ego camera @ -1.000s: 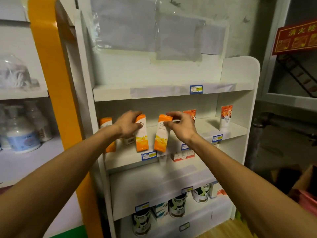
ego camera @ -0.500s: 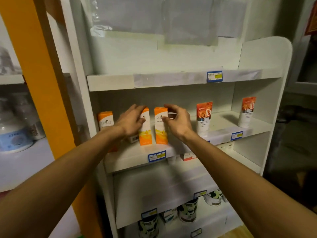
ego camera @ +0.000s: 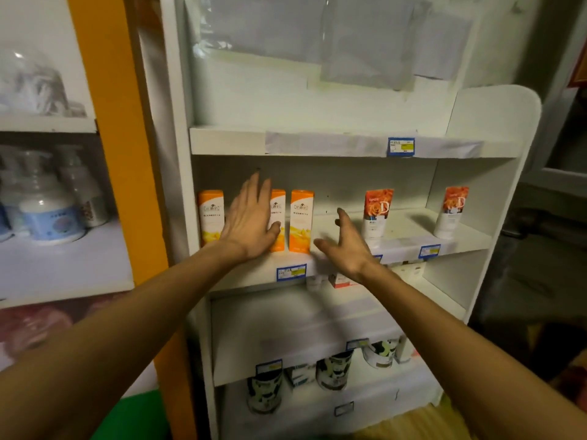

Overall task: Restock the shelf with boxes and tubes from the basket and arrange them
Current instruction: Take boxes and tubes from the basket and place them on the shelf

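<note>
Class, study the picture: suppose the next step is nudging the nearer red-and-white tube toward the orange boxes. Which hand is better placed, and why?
Right. The right hand is open beside that tube, while the left hand lies flat against the middle orange box.

Middle shelf (ego camera: 403,246): three orange boxes upright toward its left end, leftmost box (ego camera: 210,217) near the left wall, middle box (ego camera: 277,220) partly hidden behind the left hand (ego camera: 249,223), right box (ego camera: 301,220) just beside it. A narrow gap separates leftmost and middle. Bare board from the right box to the first tube (ego camera: 376,214), wide enough for the right hand (ego camera: 344,246), which hovers there spread. A second bare stretch runs to the far tube (ego camera: 451,212) near the right wall. The upper shelf board (ego camera: 228,141) caps the headroom.
</note>
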Tool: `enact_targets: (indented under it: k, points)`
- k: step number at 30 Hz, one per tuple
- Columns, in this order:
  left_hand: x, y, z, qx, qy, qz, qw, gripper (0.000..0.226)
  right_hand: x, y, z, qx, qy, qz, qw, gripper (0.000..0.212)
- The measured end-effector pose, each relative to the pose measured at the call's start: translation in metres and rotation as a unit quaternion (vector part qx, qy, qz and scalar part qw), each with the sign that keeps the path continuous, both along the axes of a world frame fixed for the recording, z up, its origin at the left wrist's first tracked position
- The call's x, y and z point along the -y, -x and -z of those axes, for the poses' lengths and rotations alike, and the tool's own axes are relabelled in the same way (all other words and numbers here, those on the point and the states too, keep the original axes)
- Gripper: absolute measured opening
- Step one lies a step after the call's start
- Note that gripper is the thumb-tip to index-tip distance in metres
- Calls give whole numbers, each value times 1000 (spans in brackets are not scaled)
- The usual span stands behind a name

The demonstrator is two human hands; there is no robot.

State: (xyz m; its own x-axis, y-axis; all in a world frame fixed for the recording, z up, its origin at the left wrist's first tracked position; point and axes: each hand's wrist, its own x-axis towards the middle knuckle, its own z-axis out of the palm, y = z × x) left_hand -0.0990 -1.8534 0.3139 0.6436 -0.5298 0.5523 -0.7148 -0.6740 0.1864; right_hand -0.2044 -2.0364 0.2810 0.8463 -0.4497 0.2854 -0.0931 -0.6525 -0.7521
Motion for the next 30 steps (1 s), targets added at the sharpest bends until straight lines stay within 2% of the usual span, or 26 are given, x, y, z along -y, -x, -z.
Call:
enact_targets:
  k: [4,8,11,13,18,30]
  points:
    - [4,35,27,21,-23,31,999,91,-6,56,38,-82,96,26,992,85]
    - [17,78,78,51,-94,90,990,86,-8,105,91,-219,189,20,957,82]
    - [25,111,125,57,-151,132,978,84,-7,139,132,-277,237,25,931,79]
    - [29,127,158,49,-176,151,972,82,-6,158,159,-292,229,34,928,79]
    - [42,155,230,-47,-296,158,941,79,-2,199,221,-359,200,38,911,80]
    - [57,165,378,-225,-440,166,853,66,24,239,367,-473,118,30,873,81]
